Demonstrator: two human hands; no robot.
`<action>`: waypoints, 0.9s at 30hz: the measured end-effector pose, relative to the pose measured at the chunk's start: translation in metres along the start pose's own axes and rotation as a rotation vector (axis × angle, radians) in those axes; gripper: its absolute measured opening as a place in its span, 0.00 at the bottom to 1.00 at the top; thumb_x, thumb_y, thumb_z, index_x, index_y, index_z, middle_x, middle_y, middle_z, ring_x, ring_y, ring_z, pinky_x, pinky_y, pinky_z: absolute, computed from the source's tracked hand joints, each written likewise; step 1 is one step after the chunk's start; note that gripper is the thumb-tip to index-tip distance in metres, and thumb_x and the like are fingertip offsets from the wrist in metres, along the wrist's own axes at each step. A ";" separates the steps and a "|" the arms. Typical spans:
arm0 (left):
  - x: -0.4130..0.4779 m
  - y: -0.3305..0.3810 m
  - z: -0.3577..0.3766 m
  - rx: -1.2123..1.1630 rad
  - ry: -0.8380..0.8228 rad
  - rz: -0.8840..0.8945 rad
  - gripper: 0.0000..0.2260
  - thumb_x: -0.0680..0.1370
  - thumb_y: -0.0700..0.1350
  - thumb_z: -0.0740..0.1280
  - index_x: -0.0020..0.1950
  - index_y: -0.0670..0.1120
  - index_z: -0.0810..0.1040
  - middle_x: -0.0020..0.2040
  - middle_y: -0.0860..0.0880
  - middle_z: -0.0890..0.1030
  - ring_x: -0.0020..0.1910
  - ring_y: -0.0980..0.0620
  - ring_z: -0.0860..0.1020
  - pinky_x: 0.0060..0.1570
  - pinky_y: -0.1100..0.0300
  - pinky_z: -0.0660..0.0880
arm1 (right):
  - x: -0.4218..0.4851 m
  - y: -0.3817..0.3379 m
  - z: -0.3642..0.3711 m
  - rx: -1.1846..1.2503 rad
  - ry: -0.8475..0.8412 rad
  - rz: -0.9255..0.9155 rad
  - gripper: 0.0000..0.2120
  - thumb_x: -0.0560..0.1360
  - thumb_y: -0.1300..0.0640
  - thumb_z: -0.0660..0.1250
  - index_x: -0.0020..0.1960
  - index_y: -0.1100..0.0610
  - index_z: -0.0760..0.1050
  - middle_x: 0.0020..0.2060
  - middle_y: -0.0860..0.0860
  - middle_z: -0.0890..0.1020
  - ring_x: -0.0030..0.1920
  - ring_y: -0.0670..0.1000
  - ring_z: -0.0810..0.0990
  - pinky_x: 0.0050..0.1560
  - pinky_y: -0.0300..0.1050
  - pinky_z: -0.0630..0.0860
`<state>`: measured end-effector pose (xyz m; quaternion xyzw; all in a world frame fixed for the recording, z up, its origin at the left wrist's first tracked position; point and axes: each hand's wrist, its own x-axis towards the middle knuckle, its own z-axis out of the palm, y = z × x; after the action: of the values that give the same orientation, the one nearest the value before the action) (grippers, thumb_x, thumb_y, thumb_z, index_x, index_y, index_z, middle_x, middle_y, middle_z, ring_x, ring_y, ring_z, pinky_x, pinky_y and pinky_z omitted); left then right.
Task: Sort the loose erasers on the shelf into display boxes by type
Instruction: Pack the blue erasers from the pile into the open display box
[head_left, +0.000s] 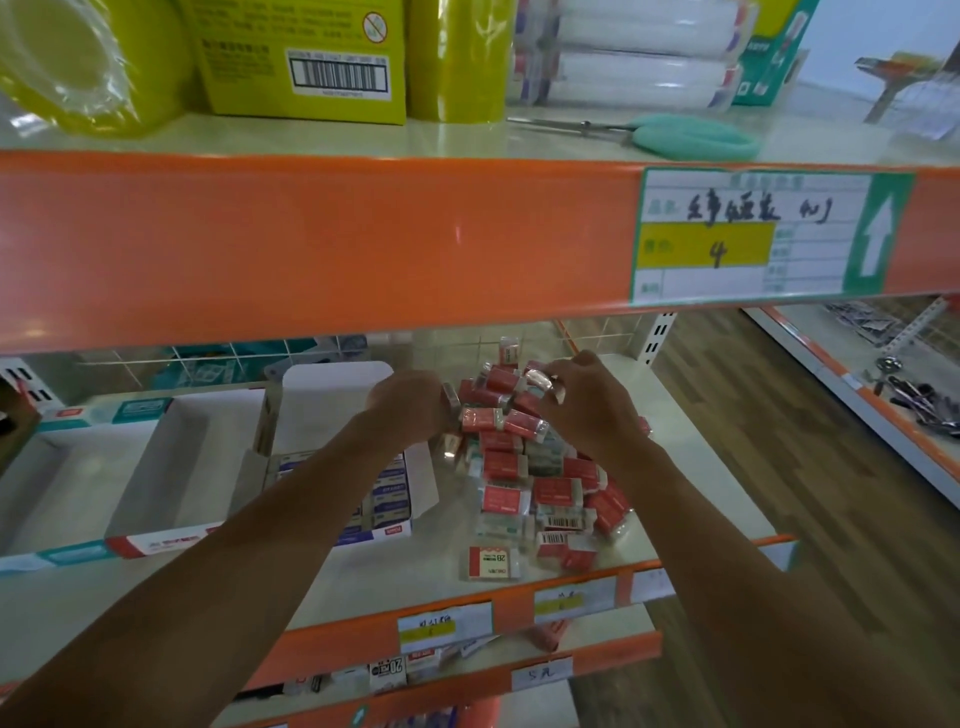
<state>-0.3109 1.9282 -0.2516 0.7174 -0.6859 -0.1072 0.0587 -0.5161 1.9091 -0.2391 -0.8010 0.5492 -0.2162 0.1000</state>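
Observation:
A heap of loose erasers (540, 483) in red-and-white wrappers lies on the middle shelf (395, 577). My left hand (410, 408) is at the heap's upper left edge, fingers curled round a wrapped eraser (451, 397). My right hand (584, 402) rests over the top of the heap and pinches a shiny wrapped eraser (540, 382). One eraser (493, 562) marked 2B lies alone near the shelf's front edge. An open display box (363, 499) holding blue-and-white erasers stands left of the heap. An empty white display box (171, 467) stands further left.
The orange upper shelf edge (363, 244) with a price label (763, 236) hangs just above my hands. Green-handled scissors (691, 136), yellow packs and white rolls sit on that upper shelf. Lower shelves hold more boxed goods. Another shelf with metal items stands at right.

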 end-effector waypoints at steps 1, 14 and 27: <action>0.000 -0.001 0.001 -0.020 -0.014 0.038 0.07 0.75 0.44 0.67 0.50 0.41 0.79 0.47 0.45 0.80 0.43 0.50 0.74 0.47 0.58 0.73 | 0.000 -0.002 0.001 0.000 0.002 -0.012 0.18 0.75 0.55 0.69 0.64 0.58 0.76 0.53 0.55 0.76 0.46 0.55 0.79 0.49 0.47 0.77; 0.006 -0.010 -0.003 0.055 -0.023 0.112 0.07 0.78 0.47 0.65 0.47 0.43 0.78 0.37 0.51 0.74 0.39 0.52 0.74 0.39 0.60 0.71 | -0.005 -0.033 0.013 0.031 -0.074 -0.074 0.21 0.75 0.58 0.67 0.67 0.59 0.73 0.56 0.57 0.74 0.53 0.57 0.77 0.56 0.48 0.76; 0.005 -0.005 -0.002 -0.038 0.098 0.122 0.06 0.75 0.43 0.67 0.50 0.43 0.80 0.42 0.48 0.80 0.42 0.51 0.79 0.42 0.58 0.78 | -0.015 -0.038 0.010 0.101 -0.019 -0.027 0.18 0.73 0.59 0.70 0.62 0.60 0.76 0.54 0.56 0.77 0.47 0.50 0.75 0.47 0.40 0.71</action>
<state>-0.3056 1.9235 -0.2508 0.6775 -0.7223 -0.0811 0.1122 -0.4842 1.9361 -0.2366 -0.8042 0.5258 -0.2374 0.1428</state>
